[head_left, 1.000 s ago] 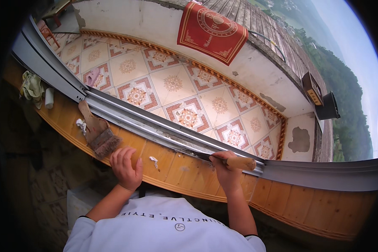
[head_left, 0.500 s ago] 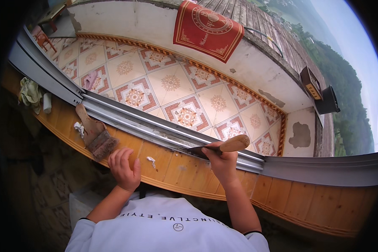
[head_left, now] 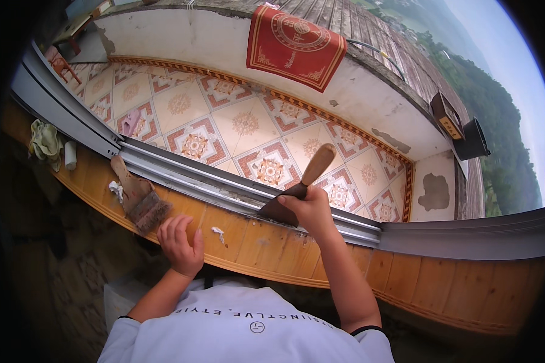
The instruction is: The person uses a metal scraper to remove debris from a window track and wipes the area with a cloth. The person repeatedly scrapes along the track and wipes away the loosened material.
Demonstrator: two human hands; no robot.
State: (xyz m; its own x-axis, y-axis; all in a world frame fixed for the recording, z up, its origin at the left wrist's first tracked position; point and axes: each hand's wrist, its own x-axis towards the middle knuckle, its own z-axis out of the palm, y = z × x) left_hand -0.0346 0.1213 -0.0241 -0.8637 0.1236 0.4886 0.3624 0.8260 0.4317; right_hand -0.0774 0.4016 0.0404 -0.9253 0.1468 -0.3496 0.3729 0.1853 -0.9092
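My right hand (head_left: 312, 212) grips a putty knife (head_left: 283, 209) near the base of its wooden handle. Its dark, wide blade rests at the inner edge of the grey metal window track (head_left: 218, 187), where crumbs of debris lie. On the wooden sill (head_left: 248, 242) my left hand (head_left: 180, 245) lies holding nothing, its fingers loosely stretched out. Just beyond those fingers is a paintbrush (head_left: 142, 202) with a wide wooden handle and worn bristles. A small crumpled white scrap (head_left: 218, 233) sits on the sill between my hands.
A pale crumpled cloth (head_left: 45, 143) and a small white cylinder (head_left: 70, 155) lie at the sill's left end. Outside the track is a patterned tile floor with a pink slipper (head_left: 130, 123). A red mat (head_left: 297, 48) hangs over the low wall, near a black bucket (head_left: 472, 142).
My right hand has shifted slightly left and tilted the putty knife more upright, its handle swinging up and away. The left hand stays almost in place.
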